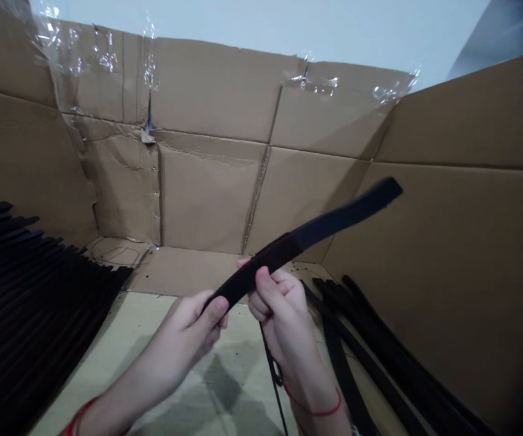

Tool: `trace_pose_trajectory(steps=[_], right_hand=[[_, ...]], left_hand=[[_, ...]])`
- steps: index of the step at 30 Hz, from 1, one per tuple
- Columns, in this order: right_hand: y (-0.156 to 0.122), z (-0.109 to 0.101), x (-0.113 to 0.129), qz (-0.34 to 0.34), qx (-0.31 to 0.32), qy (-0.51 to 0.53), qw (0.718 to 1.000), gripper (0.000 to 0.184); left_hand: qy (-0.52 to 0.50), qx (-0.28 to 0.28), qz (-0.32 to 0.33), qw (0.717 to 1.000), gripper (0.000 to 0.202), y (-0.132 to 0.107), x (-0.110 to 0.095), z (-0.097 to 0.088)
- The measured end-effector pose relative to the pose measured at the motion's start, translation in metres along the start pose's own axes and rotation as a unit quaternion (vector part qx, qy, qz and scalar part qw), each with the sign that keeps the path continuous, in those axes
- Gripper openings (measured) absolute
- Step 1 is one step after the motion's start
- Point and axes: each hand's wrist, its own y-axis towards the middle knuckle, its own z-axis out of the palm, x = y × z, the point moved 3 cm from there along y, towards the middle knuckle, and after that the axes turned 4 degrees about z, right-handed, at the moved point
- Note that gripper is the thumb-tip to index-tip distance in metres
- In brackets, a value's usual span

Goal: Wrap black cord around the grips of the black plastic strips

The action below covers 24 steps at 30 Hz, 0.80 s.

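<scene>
Two bare hands hold one long, flat black strip [329, 224] in the air, above a pale table [152, 318]. Its long axis runs from lower left to upper right, and it bends a little, as a soft rubber band does. The lower end sits in the left hand [184, 333], and the left fingers [213, 309] are closed together on it. The right hand [279, 309] is nearer to the free end, which sticks out past it toward the far cardboard walls [216, 91]; the right fingers [266, 284] are clamped around the strip near its middle. Both forearms come up from the bottom of the view, the left one slanted and the right one almost straight, so the two hands are close together. A thin black cord [273, 375] hangs just below the right hand, but I cannot tell if it is joined to the strip. On the left side lies a stack of similar black strips [29, 290], and on the right side lies a looser pile of black strips [370, 351].
</scene>
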Motion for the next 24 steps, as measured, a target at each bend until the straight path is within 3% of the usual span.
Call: trace_pose_trajectory(steps=[2,3,4,6,8,9,10,12,13,14,15,16,18,19,22,23,24], right_hand=[[0.001,0.001,-0.002,0.027,0.058,0.010,0.998,0.039],[0.001,0.000,-0.002,0.020,0.061,0.004,0.998,0.038],[0.001,-0.002,-0.002,0.000,0.040,-0.008,0.999,0.036],[0.000,-0.006,-0.002,-0.050,-0.032,-0.031,0.998,0.034],[-0.001,-0.006,-0.004,-0.065,-0.056,-0.029,0.996,0.036],[-0.001,-0.004,-0.005,-0.051,-0.033,-0.021,0.998,0.038],[-0.001,-0.001,-0.006,-0.029,0.004,-0.017,0.999,0.039],[-0.002,0.003,-0.005,-0.002,0.046,-0.040,0.998,0.037],[-0.002,0.003,-0.003,-0.008,0.031,-0.061,0.998,0.034],[-0.002,0.001,-0.001,-0.022,-0.003,-0.082,0.996,0.032],[-0.001,-0.001,0.002,-0.036,-0.042,-0.099,0.994,0.031],[-0.001,-0.003,0.004,-0.045,-0.071,-0.105,0.991,0.031],[0.001,-0.003,0.004,-0.021,-0.052,-0.093,0.994,0.032],[0.002,-0.003,0.003,0.007,-0.012,-0.083,0.996,0.034],[0.002,-0.001,0.001,0.052,0.061,-0.061,0.995,0.036],[0.002,-0.001,0.001,0.043,0.050,-0.063,0.996,0.034],[0.002,-0.001,0.000,0.026,0.029,-0.064,0.997,0.033]], left_hand=[[-0.073,0.094,-0.083,0.989,0.061,-0.003,0.003,0.008],[-0.095,0.130,-0.106,0.981,0.061,-0.005,0.004,0.011],[-0.086,0.132,-0.102,0.982,0.061,-0.005,0.004,0.012],[0.033,0.035,-0.031,0.998,0.056,-0.003,0.001,0.007],[0.194,-0.096,0.059,0.974,0.046,-0.003,-0.005,-0.003],[0.237,-0.116,0.078,0.961,0.043,-0.004,-0.007,-0.006],[0.239,-0.084,0.070,0.965,0.043,-0.004,-0.007,-0.007],[0.139,0.088,0.003,0.986,0.048,-0.004,-0.002,-0.003],[0.078,0.169,-0.032,0.982,0.053,-0.006,0.000,0.001],[0.044,0.208,-0.051,0.976,0.055,-0.006,0.001,0.003],[0.063,0.167,-0.024,0.984,0.053,-0.004,0.000,0.002],[0.113,0.087,0.016,0.990,0.049,-0.003,-0.002,-0.001],[0.190,-0.037,0.077,0.978,0.044,-0.003,-0.007,-0.005],[0.181,-0.034,0.064,0.981,0.046,-0.003,-0.006,-0.005],[0.024,0.121,-0.060,0.991,0.055,-0.006,-0.001,0.000],[0.005,0.134,-0.067,0.989,0.055,-0.006,-0.002,0.000],[0.024,0.112,-0.051,0.992,0.054,-0.006,-0.003,-0.003]])
